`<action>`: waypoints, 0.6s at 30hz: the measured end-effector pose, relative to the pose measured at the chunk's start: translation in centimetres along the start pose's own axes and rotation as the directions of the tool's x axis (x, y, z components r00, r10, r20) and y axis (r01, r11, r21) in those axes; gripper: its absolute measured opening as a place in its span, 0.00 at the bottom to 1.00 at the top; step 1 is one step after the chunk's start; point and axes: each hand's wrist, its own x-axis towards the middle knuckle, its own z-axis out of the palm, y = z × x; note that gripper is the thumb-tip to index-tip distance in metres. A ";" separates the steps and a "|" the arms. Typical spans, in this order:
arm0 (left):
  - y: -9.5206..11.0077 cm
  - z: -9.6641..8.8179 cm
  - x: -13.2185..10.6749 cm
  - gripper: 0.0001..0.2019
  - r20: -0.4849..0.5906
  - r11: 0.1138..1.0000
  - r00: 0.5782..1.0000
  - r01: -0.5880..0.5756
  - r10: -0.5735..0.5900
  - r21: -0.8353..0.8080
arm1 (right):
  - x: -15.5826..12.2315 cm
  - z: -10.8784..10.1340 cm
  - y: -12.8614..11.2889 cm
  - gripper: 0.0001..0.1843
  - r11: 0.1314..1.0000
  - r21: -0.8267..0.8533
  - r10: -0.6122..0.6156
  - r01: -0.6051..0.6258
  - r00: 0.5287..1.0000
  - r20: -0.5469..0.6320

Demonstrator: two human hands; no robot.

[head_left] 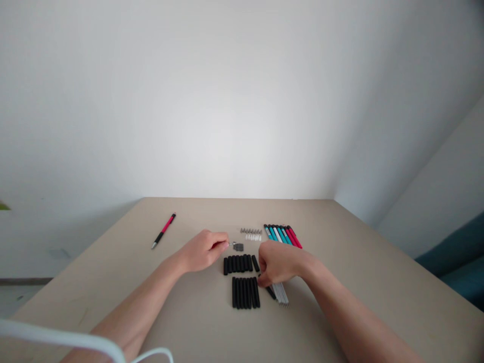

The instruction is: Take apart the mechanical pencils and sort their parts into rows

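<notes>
My left hand (207, 249) is closed in a pinch, palm down. A thin, light-coloured piece (230, 244) pokes out from its fingertips, too small to name, beside a cluster of small grey parts (239, 247). My right hand (282, 262) is also closed, its thumb and finger pinching a black tube (271, 292) that slants down to the right. Under that hand lie several grey-white pen refills (280, 293), partly covered. Between the hands are a row of short black grips (238, 263) and, nearer me, a row of longer black tubes (245, 293).
Behind the hands are rows of small metallic pieces (251, 231) and small white pieces (253, 238). Teal, white and red pen barrels (283, 235) lie at the back right. A red and black pen (164, 231) rests at the left. A white cable (68, 339) crosses the lower left.
</notes>
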 end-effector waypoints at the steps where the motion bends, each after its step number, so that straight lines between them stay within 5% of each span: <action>1: 0.0 0.0 0.0 0.15 -0.001 1.000 1.000 -0.002 0.002 -0.001 | 0.0 0.0 0.0 0.12 1.000 0.008 -0.004 0.004 1.000 0.014; 4: 0.0 0.1 0.0 0.15 -0.006 1.000 1.000 -0.009 0.009 -0.008 | -0.1 -0.3 0.0 0.09 0.995 0.093 -0.045 0.046 0.999 -0.012; 6: 0.0 0.2 0.0 0.15 -0.012 1.000 1.000 -0.014 0.014 -0.011 | 0.0 -0.5 0.0 0.08 0.981 0.163 -0.086 0.109 0.986 -0.143; 11: -0.1 0.3 0.0 0.14 -0.023 1.000 0.999 -0.024 0.024 -0.012 | 0.7 -0.4 -0.2 0.07 0.945 0.174 -0.166 0.277 0.864 -0.475; 18: -0.2 0.5 0.1 0.14 -0.033 0.999 0.998 -0.045 0.045 0.008 | 1.1 0.0 -0.2 0.06 0.944 0.067 -0.237 0.323 0.806 -0.543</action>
